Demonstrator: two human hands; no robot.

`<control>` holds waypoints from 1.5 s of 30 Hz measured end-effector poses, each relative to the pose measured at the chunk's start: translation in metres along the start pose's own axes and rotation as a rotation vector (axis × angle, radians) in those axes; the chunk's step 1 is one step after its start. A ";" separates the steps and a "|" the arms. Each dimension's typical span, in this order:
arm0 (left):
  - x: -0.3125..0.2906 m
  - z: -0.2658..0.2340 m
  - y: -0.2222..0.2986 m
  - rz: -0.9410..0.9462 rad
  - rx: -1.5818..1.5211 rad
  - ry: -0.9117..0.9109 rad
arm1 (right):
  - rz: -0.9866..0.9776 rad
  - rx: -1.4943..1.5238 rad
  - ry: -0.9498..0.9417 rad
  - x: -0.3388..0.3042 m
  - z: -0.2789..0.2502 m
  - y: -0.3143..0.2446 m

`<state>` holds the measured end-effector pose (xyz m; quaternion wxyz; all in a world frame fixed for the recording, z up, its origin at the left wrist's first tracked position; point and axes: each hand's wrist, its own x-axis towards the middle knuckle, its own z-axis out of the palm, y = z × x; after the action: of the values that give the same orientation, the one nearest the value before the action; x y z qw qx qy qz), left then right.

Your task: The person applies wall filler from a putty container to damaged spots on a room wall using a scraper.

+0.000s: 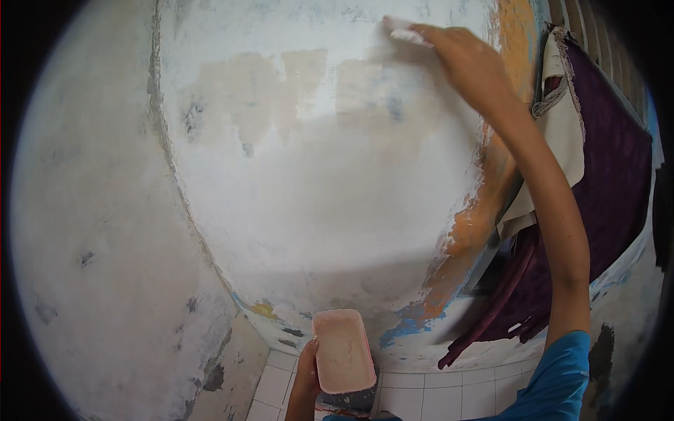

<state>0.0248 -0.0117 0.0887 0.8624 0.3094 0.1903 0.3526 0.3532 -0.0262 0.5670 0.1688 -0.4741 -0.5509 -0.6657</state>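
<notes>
My right hand (467, 63) is raised high at the upper right, its fingers closed on a small flat putty scraper (409, 35) smeared with white. The scraper is at the wall (330, 182), which carries white paste with duller beige patches. Low in the middle, my left hand (307, 368) grips the left side of a pink rectangular tub (314, 326). Smooth, pale pinkish paste (344, 354) lies inside the tub. Only part of the left fingers shows.
A rough wall corner (165, 140) runs down at the left. Orange and blue old paint (467, 231) edges the wall's right side. Beyond it hang a dark purple cloth (611, 175) and a cream cloth (572, 140) by an opening. White floor tiles (442, 396) lie below.
</notes>
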 end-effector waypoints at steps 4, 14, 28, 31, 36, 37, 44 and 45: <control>0.002 0.010 0.002 -0.025 0.025 -0.041 | -0.151 -0.011 -0.003 -0.019 0.022 -0.041; -0.004 -0.009 -0.004 -0.052 -0.051 -0.063 | -0.254 0.197 -0.369 -0.165 0.012 -0.165; -0.028 -0.028 -0.006 -0.066 -0.058 0.062 | -0.031 0.261 -0.572 -0.254 -0.009 -0.209; -0.029 -0.027 -0.006 -0.070 -0.049 0.039 | 0.001 0.225 -0.437 -0.213 -0.010 -0.181; -0.034 -0.020 -0.006 -0.071 -0.042 0.055 | 0.083 -0.003 -0.369 -0.179 0.010 -0.164; -0.032 -0.020 -0.005 -0.065 -0.036 0.060 | 0.077 -0.048 -0.400 -0.199 0.024 -0.173; -0.043 -0.027 -0.004 -0.061 -0.042 0.088 | 0.040 0.209 -0.535 -0.281 -0.005 -0.228; -0.043 -0.032 -0.007 -0.065 -0.053 0.097 | 0.040 0.209 -0.531 -0.264 -0.007 -0.216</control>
<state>-0.0183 -0.0342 0.0647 0.8711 0.2626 0.2324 0.3439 0.3192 -0.0385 0.2278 0.0799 -0.6225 -0.6321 -0.4545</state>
